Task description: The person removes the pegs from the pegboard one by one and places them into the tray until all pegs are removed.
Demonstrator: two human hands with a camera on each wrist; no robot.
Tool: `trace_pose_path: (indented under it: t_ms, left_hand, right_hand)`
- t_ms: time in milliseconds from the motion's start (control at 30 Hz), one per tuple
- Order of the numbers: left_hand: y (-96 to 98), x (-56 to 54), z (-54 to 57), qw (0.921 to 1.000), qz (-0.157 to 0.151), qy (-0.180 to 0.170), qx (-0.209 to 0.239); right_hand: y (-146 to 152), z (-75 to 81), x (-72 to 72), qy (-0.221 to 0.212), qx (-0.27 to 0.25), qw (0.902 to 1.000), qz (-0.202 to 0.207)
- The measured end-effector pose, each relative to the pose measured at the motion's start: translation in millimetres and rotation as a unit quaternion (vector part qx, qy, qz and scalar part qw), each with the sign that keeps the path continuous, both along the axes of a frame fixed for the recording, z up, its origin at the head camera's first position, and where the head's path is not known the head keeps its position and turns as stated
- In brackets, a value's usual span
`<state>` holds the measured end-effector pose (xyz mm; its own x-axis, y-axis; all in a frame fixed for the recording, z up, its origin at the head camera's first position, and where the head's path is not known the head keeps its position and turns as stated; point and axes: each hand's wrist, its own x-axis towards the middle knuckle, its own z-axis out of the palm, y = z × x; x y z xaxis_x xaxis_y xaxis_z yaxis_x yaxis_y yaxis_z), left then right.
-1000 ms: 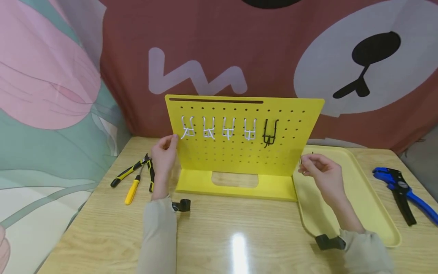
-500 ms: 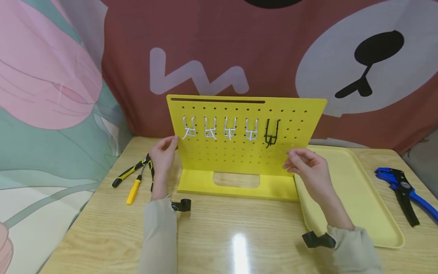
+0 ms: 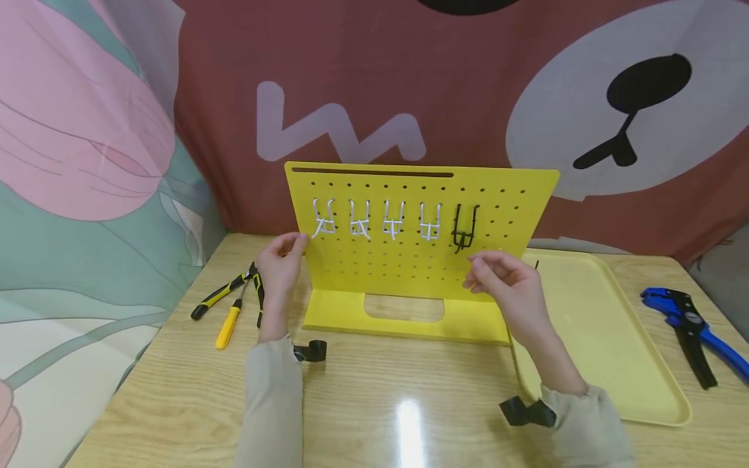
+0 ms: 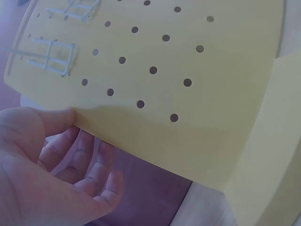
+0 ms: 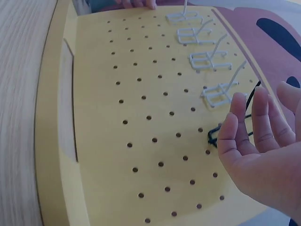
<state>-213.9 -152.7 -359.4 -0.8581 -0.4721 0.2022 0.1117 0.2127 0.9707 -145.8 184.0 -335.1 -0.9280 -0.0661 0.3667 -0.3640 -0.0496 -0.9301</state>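
A yellow pegboard [image 3: 404,266] stands upright on its base. My left hand [image 3: 281,265] grips its left edge; in the left wrist view the thumb of the left hand [image 4: 51,165] lies at the front and the fingers reach behind. Several white wire hooks [image 3: 393,226] and one black wire hook [image 3: 463,227] hang in a row on the board. Before the board's lower right is my right hand [image 3: 512,292], fingers loosely bent, holding nothing visible. From the right wrist, the black hook [image 5: 214,135] is partly hidden behind the fingers of the right hand [image 5: 263,150].
A pale yellow tray [image 3: 608,351] lies right of the board, with a thin dark tip [image 3: 536,265] showing near its back. Further right is a blue and black hand tool [image 3: 681,318]. Left are yellow-black pliers [image 3: 219,296] and a yellow-handled screwdriver [image 3: 228,327].
My right hand has moved left from the board's right edge to a place in front of its lower right. The left hand keeps its grip on the left edge.
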Motion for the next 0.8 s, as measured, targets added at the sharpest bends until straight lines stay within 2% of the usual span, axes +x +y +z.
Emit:
trace_pose_path:
  t_ms: [233,333,533,800]
  left_hand:
    - [-0.6,0.0,1.2,0.9999,-0.002,-0.01,0.003]
    - [-0.8,0.8,1.0,0.9999,-0.01,-0.013,0.002]
    - [-1.7,1.6,-0.4,0.9997,-0.011,-0.022,-0.002]
    - [-1.6,-1.5,-1.5,0.9998,-0.01,-0.017,0.002]
  right_hand:
    - [-11.2,3.5,-8.4,0.004,0.009,0.9999,0.008]
    - [-15.0,1.9,-12.2,-0.007,0.031,0.9995,0.009]
    - [-20.3,1.7,-16.3,-0.023,0.08,0.9964,-0.014]
    - [-18.3,2.2,-18.2,-0.012,0.091,0.9951,-0.037]
